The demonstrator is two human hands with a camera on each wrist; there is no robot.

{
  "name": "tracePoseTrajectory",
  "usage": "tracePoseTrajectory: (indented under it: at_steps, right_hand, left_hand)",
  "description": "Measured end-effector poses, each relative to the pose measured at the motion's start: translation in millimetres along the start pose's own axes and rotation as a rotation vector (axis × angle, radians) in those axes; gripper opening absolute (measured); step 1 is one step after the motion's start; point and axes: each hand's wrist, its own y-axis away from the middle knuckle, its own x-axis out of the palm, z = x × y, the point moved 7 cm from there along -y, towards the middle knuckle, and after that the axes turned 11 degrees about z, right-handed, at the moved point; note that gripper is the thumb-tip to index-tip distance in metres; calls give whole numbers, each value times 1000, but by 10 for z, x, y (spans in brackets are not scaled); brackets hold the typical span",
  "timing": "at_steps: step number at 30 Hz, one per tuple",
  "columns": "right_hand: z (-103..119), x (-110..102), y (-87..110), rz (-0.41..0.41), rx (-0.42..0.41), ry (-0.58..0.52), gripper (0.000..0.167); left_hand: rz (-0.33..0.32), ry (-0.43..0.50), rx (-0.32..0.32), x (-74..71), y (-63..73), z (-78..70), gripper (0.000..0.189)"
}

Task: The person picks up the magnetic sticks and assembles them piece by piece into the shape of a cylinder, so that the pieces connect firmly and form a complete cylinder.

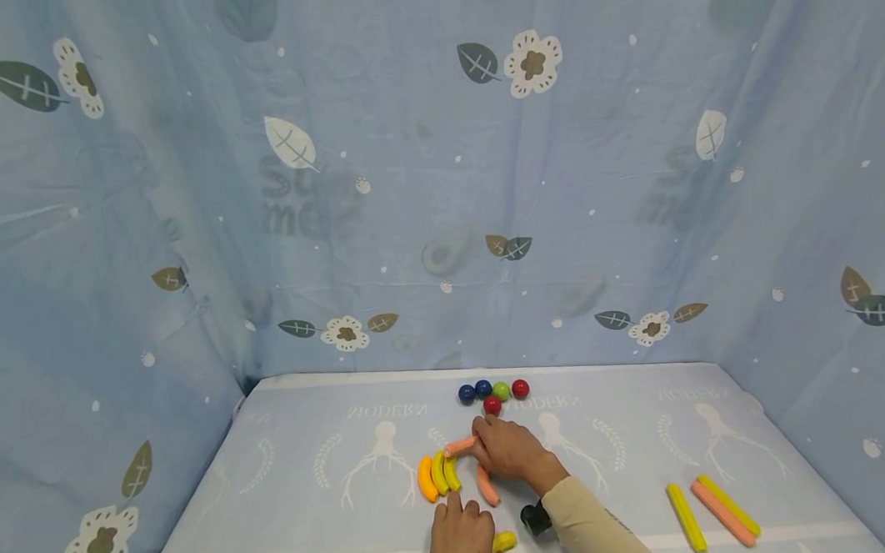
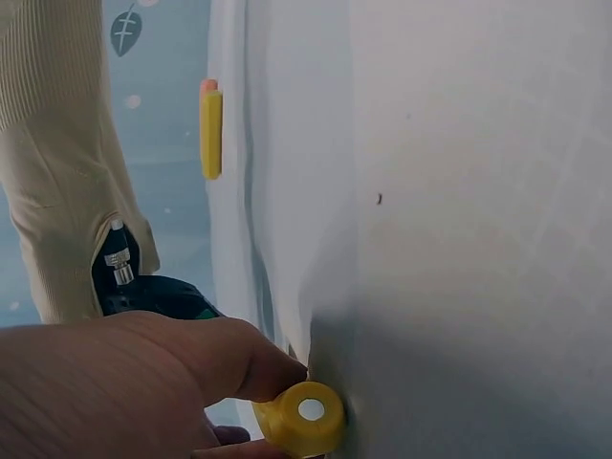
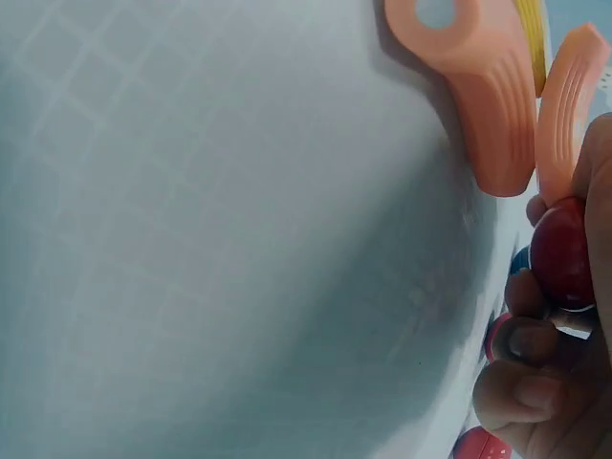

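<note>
My right hand (image 1: pixel 510 450) reaches over the middle of the table. In the right wrist view its fingers grip a red ball (image 3: pixel 562 256), with a pink curved rod (image 3: pixel 564 115) meeting the ball at one end. Another pink curved rod (image 1: pixel 488 486) lies on the cloth below that hand. Near the front edge, my left hand (image 1: pixel 460 538) pinches a yellow curved rod (image 2: pixel 304 419) between thumb and finger; its round end with a white dot faces the left wrist camera. Just beyond the left fingertips lie an orange curved rod (image 1: pixel 426 479) and two yellow curved rods (image 1: pixel 439 474).
Past the right hand sit two blue balls (image 1: pixel 467 395), a green ball (image 1: pixel 501 391) and two red balls (image 1: pixel 520 388). Two yellow straight rods (image 1: pixel 686 518) and a pink straight rod (image 1: pixel 723 512) lie at the right. A black device (image 1: pixel 534 519) is by the right sleeve.
</note>
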Motion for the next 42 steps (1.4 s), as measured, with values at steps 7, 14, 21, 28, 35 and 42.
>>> tracePoseTrajectory:
  at_steps: [7,14,21,28,35,42]
  right_hand:
    - [10,-10,13,-16,-31,26,14]
    - [-42,-51,84,-60,-50,-113,13]
    - [-123,-113,276,-137,-107,-275,13]
    - [-250,-153,467,-190,-90,-432,29]
    - [-295,-193,644,-232,-141,-432,44]
    - [-305,-182,845,-244,-163,-538,44]
  left_hand:
    - [8,-3,-14,21,-1,12,36]
    - [22,17,-16,29,-12,20,37]
    - [-11,40,8,18,-9,25,37]
    - [-36,68,9,-5,-1,53,35]
    - [-21,84,-3,0,-5,59,37]
    - [14,95,-12,3,0,67,36]
